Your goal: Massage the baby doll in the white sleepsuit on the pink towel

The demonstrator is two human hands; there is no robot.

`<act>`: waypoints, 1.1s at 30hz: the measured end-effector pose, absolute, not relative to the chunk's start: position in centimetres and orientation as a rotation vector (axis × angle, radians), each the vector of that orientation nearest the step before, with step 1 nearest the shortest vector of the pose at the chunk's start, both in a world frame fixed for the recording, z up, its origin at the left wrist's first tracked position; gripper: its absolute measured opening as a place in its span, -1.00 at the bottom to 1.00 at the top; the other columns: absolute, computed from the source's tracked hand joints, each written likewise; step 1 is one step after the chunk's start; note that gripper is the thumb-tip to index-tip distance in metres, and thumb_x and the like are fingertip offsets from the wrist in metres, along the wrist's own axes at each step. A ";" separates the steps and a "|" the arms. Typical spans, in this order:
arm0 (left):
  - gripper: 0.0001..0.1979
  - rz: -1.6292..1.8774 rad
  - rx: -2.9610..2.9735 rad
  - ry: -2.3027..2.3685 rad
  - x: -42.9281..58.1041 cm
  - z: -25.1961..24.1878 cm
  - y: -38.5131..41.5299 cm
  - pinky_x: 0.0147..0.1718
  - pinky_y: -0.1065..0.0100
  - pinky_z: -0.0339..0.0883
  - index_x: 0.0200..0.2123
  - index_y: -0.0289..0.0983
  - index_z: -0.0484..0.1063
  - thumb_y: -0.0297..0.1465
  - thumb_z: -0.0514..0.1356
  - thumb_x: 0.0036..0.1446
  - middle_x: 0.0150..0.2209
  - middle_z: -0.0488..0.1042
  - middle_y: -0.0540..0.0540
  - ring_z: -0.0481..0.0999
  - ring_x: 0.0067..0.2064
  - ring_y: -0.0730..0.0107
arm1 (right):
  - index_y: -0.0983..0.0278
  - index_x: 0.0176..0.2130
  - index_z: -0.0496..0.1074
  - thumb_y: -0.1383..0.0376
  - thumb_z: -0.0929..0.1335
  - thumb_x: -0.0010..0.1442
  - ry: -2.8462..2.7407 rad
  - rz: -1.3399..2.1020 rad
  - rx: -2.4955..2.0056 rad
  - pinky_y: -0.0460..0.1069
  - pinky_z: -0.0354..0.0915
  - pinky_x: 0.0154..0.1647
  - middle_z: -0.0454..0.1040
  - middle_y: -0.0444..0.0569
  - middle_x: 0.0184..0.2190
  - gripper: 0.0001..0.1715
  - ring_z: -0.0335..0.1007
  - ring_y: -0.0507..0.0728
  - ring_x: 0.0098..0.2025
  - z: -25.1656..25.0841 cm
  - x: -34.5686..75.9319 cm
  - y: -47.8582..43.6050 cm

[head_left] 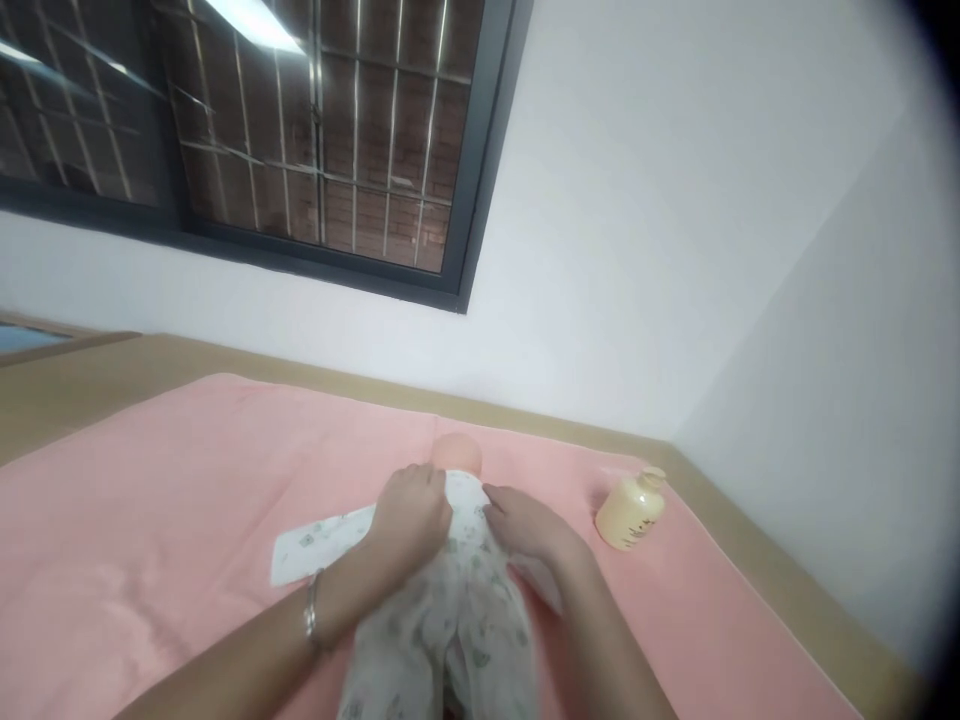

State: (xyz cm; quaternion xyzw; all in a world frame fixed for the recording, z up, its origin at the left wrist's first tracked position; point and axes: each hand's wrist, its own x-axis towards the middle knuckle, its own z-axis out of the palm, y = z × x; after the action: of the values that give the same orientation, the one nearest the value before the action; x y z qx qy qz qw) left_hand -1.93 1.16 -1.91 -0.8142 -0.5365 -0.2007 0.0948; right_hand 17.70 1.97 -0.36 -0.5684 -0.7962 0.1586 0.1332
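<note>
A small doll-like figure in white baby clothes [480,590] with a green leafy print lies on a pink blanket. Its smooth round head [457,453] shows beyond the collar; the face is out of sight. My left hand [412,510], with a silver bracelet at the wrist, is closed on the cloth at the left shoulder. Out to the left of it stretches a flat white sleeve [322,545]. At the right shoulder, my right hand [529,522] has its fingers bent together on the garment's edge. Its fingertips are partly hidden.
A cream yellow bottle [630,512] leans on the blanket to the right of my right hand. The pink blanket [187,480] covers a wooden surface [172,355] against a white wall [600,250]. Above is a dark-framed window [461,240] with metal bars behind it.
</note>
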 end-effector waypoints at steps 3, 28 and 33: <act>-0.85 -0.575 -2.659 -1.282 -0.4 -2.2 -2.0 -0.20 0.13 0.26 -0.35 -0.25 0.40 -0.46 0.03 0.08 -0.34 0.43 -0.18 0.40 -0.26 0.15 | 0.21 0.06 0.41 0.24 0.16 0.28 -2.229 0.581 -1.470 0.04 0.24 0.01 0.42 0.04 0.06 -0.57 0.37 0.18 0.03 1.1 18.8 1.6; -0.53 -0.549 -2.943 -0.828 1.4 -3.8 -4.6 0.07 -0.02 0.15 0.00 -0.35 0.34 -0.21 0.13 0.06 0.07 0.37 -0.32 0.31 0.09 -0.09 | 0.21 0.32 0.05 0.18 0.03 0.41 -2.642 0.604 -1.090 0.18 -0.20 0.35 -0.09 -0.05 0.34 -0.44 -0.31 0.16 0.38 -0.8 16.4 0.5; -0.53 -0.589 -2.882 -0.986 1.4 -4.5 -4.9 0.02 -0.12 0.14 0.02 -0.30 0.36 -0.23 0.11 0.05 0.01 0.42 -0.27 0.37 -0.01 -0.15 | 0.18 0.23 0.24 0.26 0.01 0.41 -2.762 0.564 -0.868 0.19 -0.30 0.36 0.10 -0.09 0.29 -0.47 -0.23 0.13 0.37 -0.2 13.2 -0.4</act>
State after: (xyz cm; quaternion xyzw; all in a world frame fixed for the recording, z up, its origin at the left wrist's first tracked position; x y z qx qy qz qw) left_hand 1.42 -4.89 -4.50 -0.9287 -0.3179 -0.1898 0.0195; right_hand 13.18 -0.37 -0.15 -0.2928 -0.9321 0.1904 0.0956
